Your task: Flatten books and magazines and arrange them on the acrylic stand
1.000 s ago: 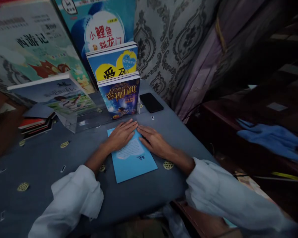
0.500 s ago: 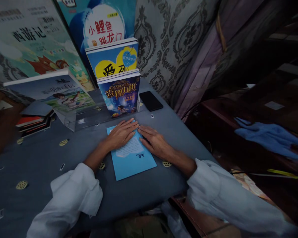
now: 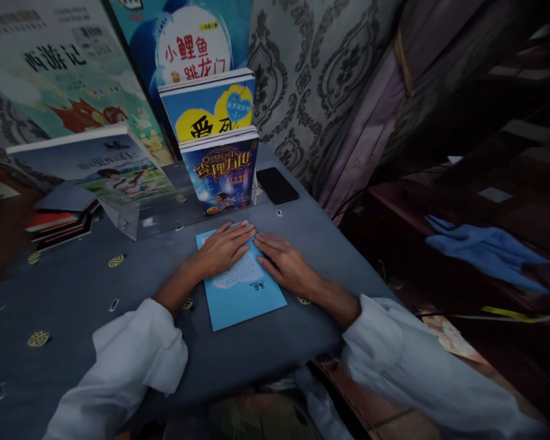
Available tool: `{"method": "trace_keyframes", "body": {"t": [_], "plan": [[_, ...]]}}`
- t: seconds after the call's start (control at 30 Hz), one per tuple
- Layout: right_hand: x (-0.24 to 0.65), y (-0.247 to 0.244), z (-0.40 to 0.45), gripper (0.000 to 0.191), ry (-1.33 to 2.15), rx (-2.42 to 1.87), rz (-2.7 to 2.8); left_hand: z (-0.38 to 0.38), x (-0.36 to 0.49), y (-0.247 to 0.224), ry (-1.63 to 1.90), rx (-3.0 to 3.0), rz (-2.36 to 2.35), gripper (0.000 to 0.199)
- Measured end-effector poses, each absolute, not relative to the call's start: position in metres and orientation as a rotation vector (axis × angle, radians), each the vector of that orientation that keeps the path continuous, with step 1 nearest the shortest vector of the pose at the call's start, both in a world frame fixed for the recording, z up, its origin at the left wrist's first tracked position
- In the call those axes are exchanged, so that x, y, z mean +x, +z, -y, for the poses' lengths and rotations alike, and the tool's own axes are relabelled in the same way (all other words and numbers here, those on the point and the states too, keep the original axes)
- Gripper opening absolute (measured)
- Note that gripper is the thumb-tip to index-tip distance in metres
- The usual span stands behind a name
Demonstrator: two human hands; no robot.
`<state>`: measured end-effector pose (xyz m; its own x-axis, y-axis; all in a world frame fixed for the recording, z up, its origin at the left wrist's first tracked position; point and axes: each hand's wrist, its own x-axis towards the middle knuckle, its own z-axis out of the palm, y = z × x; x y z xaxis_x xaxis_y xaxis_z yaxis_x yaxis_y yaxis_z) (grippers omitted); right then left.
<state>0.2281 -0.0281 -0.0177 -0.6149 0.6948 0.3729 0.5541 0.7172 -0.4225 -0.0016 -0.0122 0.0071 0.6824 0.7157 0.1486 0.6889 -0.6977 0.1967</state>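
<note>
A light blue book (image 3: 245, 307) with printed text lies flat on the dark table. My left hand (image 3: 223, 249) rests flat across its upper left part, fingers stretched toward the far edge. On the upper right side lies my right hand (image 3: 288, 264), fingers extended and the thumb a little apart. The fingertips of both hands nearly meet near the top of the cover. Neither hand grips anything. Just beyond them, a dark blue book with gold lettering (image 3: 220, 177) stands upright in a clear holder (image 3: 153, 227).
Behind it stand a yellow-and-blue book (image 3: 211, 113) and tall picture books (image 3: 192, 46). An open-standing book (image 3: 114, 168) and a stack of small books (image 3: 62, 220) are at left. A black phone (image 3: 277, 185) lies by the right edge. A blue cloth (image 3: 486, 250) hangs farther right.
The view has shifted very slightly. Both hands stay flat on the light blue book, with no clear movement over it.
</note>
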Motion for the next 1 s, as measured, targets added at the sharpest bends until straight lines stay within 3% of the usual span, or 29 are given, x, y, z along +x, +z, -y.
{"method": "trace_keyframes", "body": {"t": [1.0], "plan": [[0.230, -0.014, 0.042, 0.042, 0.334, -0.967, 2.392, 0.019, 0.000, 0.005, 0.303, 2.804, -1.080, 0.054]]}}
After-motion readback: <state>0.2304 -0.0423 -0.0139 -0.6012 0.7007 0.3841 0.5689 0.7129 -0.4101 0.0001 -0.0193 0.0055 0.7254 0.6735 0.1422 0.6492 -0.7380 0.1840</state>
